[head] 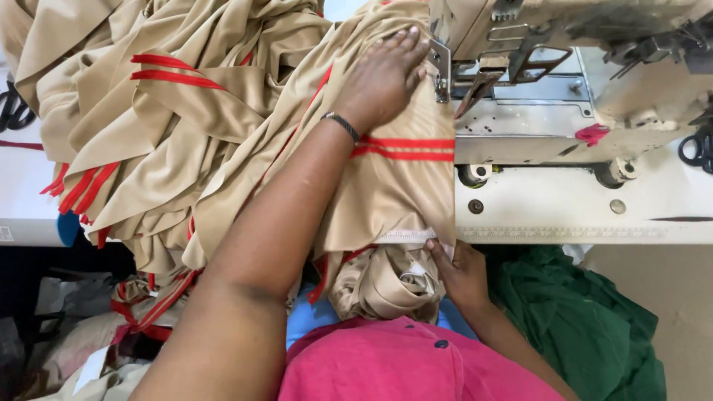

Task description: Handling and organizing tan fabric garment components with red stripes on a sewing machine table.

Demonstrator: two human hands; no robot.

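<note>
Two hands on soft, folded tan fabric (pixel 386 193) with red stripes: left hand (pixel 382 78) pressed flat, fingers apart, beside sewing machine (pixel 564 82); right hand (pixel 460 275) pinched on its hem at the table (pixel 564 204) edge.

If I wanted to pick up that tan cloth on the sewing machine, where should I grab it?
Probably at the near edge of the tan cloth, coming from the sewer's side. There it hangs off the table in a free fold, where the right hand already pinches it. Farther up, the left hand presses it flat beside the machine, so nothing sticks up to grip.
</note>
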